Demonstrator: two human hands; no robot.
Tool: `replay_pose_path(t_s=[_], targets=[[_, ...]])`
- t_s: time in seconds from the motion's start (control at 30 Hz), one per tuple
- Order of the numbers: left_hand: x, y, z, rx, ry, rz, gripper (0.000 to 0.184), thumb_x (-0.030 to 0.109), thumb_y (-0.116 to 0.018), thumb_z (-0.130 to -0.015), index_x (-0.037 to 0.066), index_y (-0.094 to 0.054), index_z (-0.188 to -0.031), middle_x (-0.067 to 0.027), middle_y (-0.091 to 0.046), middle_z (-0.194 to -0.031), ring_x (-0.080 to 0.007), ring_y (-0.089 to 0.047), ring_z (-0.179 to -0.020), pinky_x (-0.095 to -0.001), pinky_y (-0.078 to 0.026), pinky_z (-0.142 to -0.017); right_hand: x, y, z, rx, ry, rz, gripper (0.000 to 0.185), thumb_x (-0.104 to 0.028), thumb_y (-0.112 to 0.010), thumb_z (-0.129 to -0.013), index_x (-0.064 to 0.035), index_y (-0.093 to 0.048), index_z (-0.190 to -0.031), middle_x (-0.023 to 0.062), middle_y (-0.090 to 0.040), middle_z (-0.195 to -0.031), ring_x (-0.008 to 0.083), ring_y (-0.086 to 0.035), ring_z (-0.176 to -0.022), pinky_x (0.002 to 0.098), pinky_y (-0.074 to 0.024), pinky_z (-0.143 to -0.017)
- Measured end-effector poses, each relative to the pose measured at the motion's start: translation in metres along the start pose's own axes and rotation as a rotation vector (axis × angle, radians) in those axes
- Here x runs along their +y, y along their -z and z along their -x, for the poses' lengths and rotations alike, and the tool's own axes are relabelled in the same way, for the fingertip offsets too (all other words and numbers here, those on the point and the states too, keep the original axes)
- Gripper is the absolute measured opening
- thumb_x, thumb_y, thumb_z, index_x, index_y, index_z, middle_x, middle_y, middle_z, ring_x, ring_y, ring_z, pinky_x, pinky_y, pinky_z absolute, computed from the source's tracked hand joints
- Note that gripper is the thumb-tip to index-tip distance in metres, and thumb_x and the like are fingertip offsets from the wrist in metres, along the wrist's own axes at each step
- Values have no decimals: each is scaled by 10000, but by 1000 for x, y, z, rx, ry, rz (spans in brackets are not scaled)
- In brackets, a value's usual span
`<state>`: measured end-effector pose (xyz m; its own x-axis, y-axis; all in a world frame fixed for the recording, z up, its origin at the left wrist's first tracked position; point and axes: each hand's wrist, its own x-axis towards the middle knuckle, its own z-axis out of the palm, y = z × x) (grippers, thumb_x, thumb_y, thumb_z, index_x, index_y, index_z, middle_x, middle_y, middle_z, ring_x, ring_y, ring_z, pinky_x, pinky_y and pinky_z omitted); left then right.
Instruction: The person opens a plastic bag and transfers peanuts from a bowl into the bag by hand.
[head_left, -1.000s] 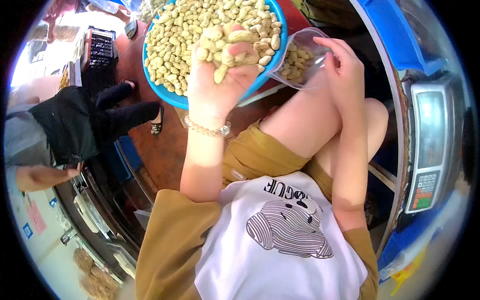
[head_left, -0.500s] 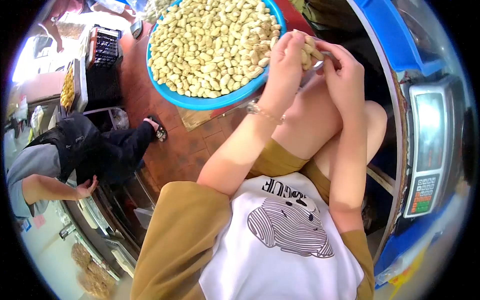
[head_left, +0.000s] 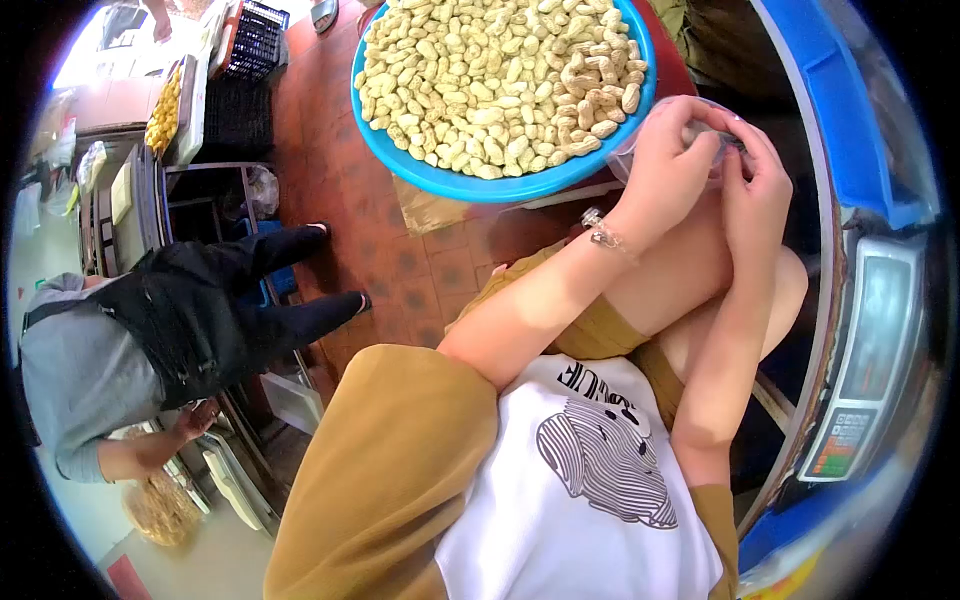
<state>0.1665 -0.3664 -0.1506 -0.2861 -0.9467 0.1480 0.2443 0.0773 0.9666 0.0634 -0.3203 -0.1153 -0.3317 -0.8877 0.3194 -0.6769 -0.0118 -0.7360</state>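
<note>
Black capitals stand upside down near the hem edge of the white shirt [head_left: 590, 535]; partly lost in a fold, they seem to end in "UE". Markings on the scale's keypad [head_left: 840, 447] are too small to read.

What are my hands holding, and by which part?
Your right hand holds the clear bag by its rim. Your left hand is at the bag's mouth; whether it holds anything is hidden.

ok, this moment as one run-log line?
left hand: at clear bag | right hand: holding clear bag | blue basin: full of peanuts | bag contents: unclear
</note>
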Motion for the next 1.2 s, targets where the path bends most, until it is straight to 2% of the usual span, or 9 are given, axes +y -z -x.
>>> replay_pose_path(t_s=[0.17,0.33,0.43,0.47,0.57,0.83,0.93,1.13,1.2], targets=[[18,9,7,-141,-246,-322,170,57,-551,-854,-19,-616,-991,-166,-609,-1128,-299,-564,-1089,-380,-433,-999,3,0,-2,7,26,-62,373,53,-476,-850,-34,-668,-1159,145,-674,-1145,283,-660,-1050,359,-510,-898],[56,31,17,-76,-447,-744,230,118,-689,-763,42,-603,-962,-150,-575,-988,-338,-537,-949,-414,-457,-846,4,0,-2,62,65,-48,357,64,-489,-852,-12,-668,-1152,127,-684,-1137,225,-665,-1021,304,-512,-851],[69,49,17,88,-305,-1035,216,118,-687,-747,43,-589,-924,-149,-568,-975,-333,-534,-939,-398,-469,-819,-10,2,-1,84,10,28,314,53,-506,-871,-13,-662,-1135,106,-687,-1113,162,-666,-940,268,-510,-789],[67,56,17,103,-317,-1125,191,156,-668,-794,43,-573,-915,-142,-613,-888,-331,-593,-855,-405,-493,-711,-10,1,-1,104,-18,-2,298,49,-520,-875,-8,-646,-1139,104,-687,-1111,148,-662,-909,262,-507,-773],[67,68,19,-236,105,-1277,169,185,-620,-860,44,-557,-926,-143,-640,-766,-330,-640,-719,-436,-491,-599,-11,-3,1,162,-68,-88,278,40,-566,-879,6,-595,-1153,103,-684,-1108,115,-648,-824,249,-498,-736],[59,49,23,-59,-109,-746,119,146,-582,-916,41,-526,-909,-171,-621,-693,-384,-623,-665,-488,-469,-584,3,2,1,301,2,-164,288,16,-641,-878,8,-588,-1160,131,-693,-1087,113,-626,-865,254,-486,-779],[71,45,22,-62,-75,-759,149,163,-604,-910,37,-525,-909,-167,-627,-695,-383,-627,-672,-480,-469,-585,-13,7,0,253,59,23,316,-12,-626,-895,-10,-611,-1211,109,-709,-1091,104,-624,-862,254,-493,-814],[48,45,24,-18,116,-613,171,163,-586,-928,21,-494,-954,-157,-639,-688,-326,-648,-650,-424,-481,-582,-7,-7,-4,162,-49,-172,355,-4,-608,-901,-31,-602,-1255,95,-704,-1096,97,-614,-846,250,-496,-795],[47,48,28,-10,127,-523,150,139,-569,-927,22,-485,-968,-197,-638,-705,-381,-634,-666,-472,-475,-597,-6,-6,-3,198,-35,-206,359,23,-608,-897,-19,-592,-1253,99,-699,-1079,86,-606,-836,237,-490,-771]])
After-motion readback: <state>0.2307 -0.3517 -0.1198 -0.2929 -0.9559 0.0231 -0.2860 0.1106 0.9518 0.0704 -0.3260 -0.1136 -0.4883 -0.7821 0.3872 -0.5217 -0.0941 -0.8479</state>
